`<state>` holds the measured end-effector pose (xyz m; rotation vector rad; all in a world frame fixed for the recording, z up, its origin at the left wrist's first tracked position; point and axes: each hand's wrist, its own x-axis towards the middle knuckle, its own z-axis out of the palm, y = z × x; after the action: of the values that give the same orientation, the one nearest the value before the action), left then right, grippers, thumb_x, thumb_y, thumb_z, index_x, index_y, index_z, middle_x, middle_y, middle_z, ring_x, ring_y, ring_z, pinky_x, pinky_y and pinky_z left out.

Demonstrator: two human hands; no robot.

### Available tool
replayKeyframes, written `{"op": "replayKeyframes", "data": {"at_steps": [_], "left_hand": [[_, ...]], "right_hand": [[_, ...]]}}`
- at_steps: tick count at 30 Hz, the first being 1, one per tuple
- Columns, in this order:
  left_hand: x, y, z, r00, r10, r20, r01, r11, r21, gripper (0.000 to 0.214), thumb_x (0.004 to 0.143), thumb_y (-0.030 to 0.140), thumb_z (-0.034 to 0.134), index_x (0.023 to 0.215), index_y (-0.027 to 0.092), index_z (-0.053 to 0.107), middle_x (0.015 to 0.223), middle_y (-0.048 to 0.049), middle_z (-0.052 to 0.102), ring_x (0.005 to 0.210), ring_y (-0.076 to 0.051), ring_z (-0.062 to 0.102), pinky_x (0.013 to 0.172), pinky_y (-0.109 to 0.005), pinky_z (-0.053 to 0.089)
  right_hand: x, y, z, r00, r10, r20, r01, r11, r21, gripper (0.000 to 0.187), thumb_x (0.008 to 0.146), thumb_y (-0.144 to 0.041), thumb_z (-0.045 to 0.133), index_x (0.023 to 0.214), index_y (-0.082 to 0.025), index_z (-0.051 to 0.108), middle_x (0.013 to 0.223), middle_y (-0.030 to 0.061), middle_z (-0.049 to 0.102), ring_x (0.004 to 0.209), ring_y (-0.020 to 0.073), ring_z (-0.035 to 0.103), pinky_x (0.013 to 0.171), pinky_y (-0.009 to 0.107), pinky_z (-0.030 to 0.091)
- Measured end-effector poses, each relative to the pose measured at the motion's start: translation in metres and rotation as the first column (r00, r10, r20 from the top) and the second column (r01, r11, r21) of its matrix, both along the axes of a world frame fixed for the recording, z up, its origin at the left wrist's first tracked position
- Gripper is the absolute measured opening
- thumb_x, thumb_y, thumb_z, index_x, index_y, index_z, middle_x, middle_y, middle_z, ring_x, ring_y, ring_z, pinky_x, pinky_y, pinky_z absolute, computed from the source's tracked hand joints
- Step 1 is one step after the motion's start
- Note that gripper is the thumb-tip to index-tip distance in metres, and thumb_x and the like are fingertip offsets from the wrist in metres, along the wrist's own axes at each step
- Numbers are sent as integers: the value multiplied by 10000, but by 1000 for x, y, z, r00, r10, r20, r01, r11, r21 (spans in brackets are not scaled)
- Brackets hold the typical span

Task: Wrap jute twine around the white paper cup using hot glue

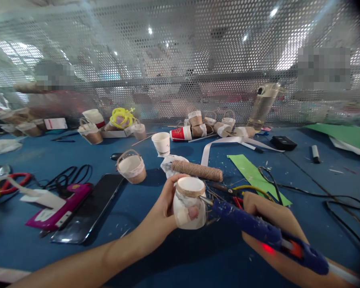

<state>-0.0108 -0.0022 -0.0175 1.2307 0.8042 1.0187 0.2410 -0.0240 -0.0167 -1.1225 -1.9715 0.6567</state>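
My left hand is closed round a white paper cup with brown twine wound round its rim, held upright above the blue table. My right hand grips a blue hot glue gun; its metal nozzle touches the cup's right side just under the twine. A red light glows on the gun's underside. A spool of brown twine lies just behind the cup.
A small finished basket cup stands left of centre, beside a black phone and a pink tool. Green paper, scissors, black cables, more cups and a perforated metal screen lie behind.
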Motion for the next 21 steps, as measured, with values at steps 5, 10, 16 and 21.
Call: {"op": "replayKeyframes", "data": {"at_steps": [5, 10, 16, 21], "left_hand": [[-1, 0, -1, 999, 15, 30, -16, 1000, 6, 535, 812, 252, 729, 1272, 331, 466, 1183, -15, 620, 1047, -201, 580, 907, -305, 457], [-1, -3, 1, 1000, 25, 17, -25, 1000, 4, 531, 813, 247, 723, 1266, 327, 458, 1167, -29, 622, 1047, -223, 585, 907, -341, 462], [3, -3, 6, 999, 34, -42, -33, 999, 28, 520, 811, 263, 736, 1235, 333, 443, 1152, -3, 601, 1047, -183, 569, 914, -287, 458], [3, -4, 5, 997, 31, -68, -29, 999, 30, 539, 814, 284, 732, 1253, 334, 424, 1151, -11, 585, 1055, -192, 559, 908, -298, 469]], "right_hand": [[3, 1, -1, 1000, -18, 11, 18, 1000, 16, 305, 743, -96, 591, 685, -245, 331, 618, -53, 426, 525, 122, 399, 490, 248, 315], [4, 3, -1, 999, -37, 20, 36, 999, 10, 299, 750, -103, 574, 680, -246, 321, 613, -51, 419, 530, 127, 395, 490, 246, 322], [-1, 1, 1, 998, -56, 12, 55, 998, 41, 280, 744, -125, 586, 667, -245, 345, 614, -41, 437, 525, 132, 409, 493, 258, 318], [-6, -3, 1, 991, -129, -36, 130, 991, 27, 268, 830, -151, 501, 627, -233, 346, 585, -25, 416, 524, 145, 389, 496, 273, 287]]}}
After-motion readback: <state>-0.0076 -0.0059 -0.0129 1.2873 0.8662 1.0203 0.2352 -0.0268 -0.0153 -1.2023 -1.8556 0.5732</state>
